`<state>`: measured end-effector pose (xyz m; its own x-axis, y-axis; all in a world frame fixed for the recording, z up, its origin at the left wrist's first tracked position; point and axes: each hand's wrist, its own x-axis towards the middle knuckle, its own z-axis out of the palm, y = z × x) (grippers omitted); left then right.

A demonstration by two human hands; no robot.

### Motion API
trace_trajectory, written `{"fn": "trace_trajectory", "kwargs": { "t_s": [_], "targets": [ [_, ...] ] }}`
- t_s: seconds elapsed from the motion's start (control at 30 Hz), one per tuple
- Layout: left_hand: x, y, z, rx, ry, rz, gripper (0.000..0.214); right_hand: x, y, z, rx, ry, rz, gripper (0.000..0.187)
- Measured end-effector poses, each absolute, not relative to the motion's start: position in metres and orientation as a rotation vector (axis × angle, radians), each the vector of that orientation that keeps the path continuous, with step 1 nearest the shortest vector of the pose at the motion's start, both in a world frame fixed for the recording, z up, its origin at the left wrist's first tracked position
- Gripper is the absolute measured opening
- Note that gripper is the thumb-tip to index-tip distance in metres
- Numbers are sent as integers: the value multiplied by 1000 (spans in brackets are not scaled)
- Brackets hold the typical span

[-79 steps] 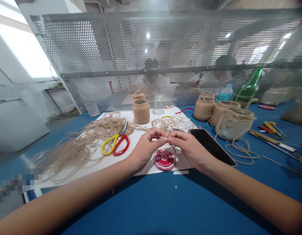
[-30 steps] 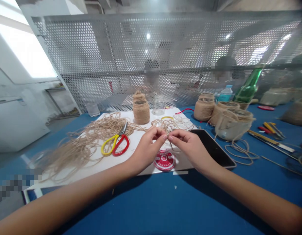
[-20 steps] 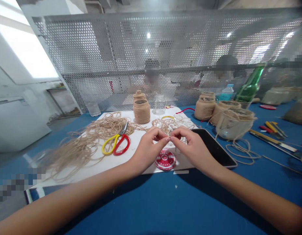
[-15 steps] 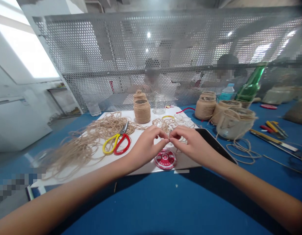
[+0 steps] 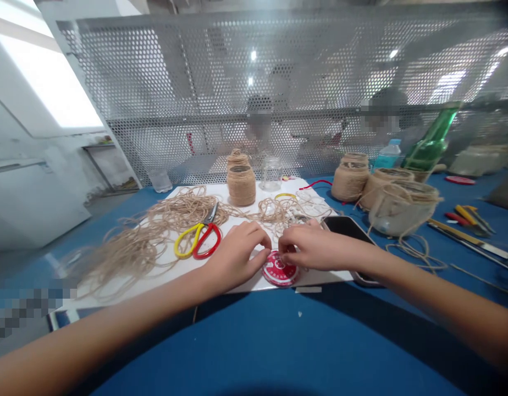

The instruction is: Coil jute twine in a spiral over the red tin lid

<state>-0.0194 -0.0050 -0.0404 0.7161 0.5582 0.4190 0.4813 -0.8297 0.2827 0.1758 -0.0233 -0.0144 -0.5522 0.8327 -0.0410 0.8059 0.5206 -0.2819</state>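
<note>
A round red-and-white tape roll point(image 5: 279, 273) lies flat at the front edge of the white board. My left hand point(image 5: 242, 250) is beside its upper left edge, thumb and forefinger curled together; whatever is between them is too small to make out. Over the roll's upper right is my right hand point(image 5: 305, 245), its bent fingers drawn in close to the thumb above the label. I cannot tell what, if anything, those fingers pinch. Left of my left hand rest scissors point(image 5: 203, 234) with one yellow and one red handle. Behind both hands lies loose twine point(image 5: 274, 210).
A twine pile point(image 5: 155, 236) spreads leftward. Twine-wrapped jars point(image 5: 241, 186) and a clear glass jar point(image 5: 271, 175) stand behind. A phone point(image 5: 348, 234) lies under my right forearm. Rightward are a partly wrapped jar point(image 5: 392, 214), a green bottle point(image 5: 429, 146) and cutters point(image 5: 470, 220). Perforated metal screen point(image 5: 155, 110) at the back.
My hands were pinched together above the roll; now they are lower and slightly apart. The right hand has come down over the roll. The view has shifted slightly.
</note>
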Motion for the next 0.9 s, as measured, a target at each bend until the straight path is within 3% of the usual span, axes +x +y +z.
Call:
{"fn": "trace_trajectory", "kwargs": {
  "t_s": [0.6,0.9],
  "targets": [
    [-39,3,-47,2774,872,729,7,157,-5,-6,-1441,-3023,342,17],
    [-39,-2,-43,2763,860,713,7,150,-9,-4,-1476,-3083,139,20]
  ]
}}
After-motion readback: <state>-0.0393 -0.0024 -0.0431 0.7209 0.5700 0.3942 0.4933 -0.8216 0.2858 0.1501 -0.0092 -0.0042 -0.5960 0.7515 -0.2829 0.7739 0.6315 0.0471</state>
